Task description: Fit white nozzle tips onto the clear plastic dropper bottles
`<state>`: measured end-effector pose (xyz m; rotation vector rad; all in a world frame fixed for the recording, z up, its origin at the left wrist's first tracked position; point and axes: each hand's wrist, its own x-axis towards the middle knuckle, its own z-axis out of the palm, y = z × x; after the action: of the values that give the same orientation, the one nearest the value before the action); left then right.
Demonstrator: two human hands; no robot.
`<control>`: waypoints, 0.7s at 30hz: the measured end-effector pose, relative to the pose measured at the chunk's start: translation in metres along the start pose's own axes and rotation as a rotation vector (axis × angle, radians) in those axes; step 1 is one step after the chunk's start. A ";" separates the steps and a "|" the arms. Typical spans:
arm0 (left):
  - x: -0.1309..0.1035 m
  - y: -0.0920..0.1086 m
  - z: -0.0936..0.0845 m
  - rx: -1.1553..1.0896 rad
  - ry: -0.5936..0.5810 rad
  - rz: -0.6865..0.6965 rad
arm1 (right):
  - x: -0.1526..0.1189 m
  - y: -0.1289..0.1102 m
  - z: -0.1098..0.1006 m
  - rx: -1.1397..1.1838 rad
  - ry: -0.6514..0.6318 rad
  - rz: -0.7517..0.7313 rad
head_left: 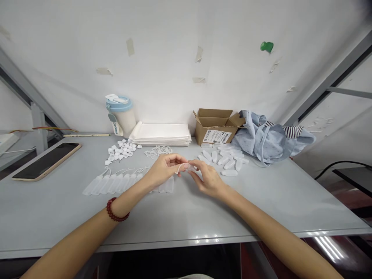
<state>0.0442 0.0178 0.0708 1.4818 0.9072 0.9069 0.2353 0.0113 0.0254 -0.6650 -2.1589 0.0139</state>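
Observation:
Above the middle of the table my hands meet fingertip to fingertip. My left hand (166, 167) is closed, pinching a thin white cord loop (180, 167). A small translucent plastic bottle (192, 168) is pinched by my right hand (209, 179); fingers cover most of it. Under and left of my left hand lies a row of bottles with cord loops at their tops (116, 183). Loose bottles (229, 164) are scattered right of my right hand. Beyond the left hand are a heap of loose white cord loops (158, 152) and a pile of small white caps (119, 152).
Along the wall stand a blue-lidded cup (123, 116), a stack of white padded envelopes (161, 135), an open cardboard box (216, 130) and a crumpled light-blue cloth (269, 141). A phone (48, 161) lies at the left. The table's front edge (186, 245) runs below my forearms.

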 end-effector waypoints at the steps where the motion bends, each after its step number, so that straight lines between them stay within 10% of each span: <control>1: 0.000 0.000 0.000 0.028 0.010 0.016 | 0.000 0.000 0.000 -0.010 0.007 0.002; 21: -0.003 -0.004 0.009 0.249 0.085 0.000 | 0.000 0.000 0.003 -0.022 -0.046 -0.001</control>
<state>0.0510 0.0120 0.0662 1.6644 1.1143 0.8866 0.2332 0.0114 0.0239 -0.6821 -2.2064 0.0046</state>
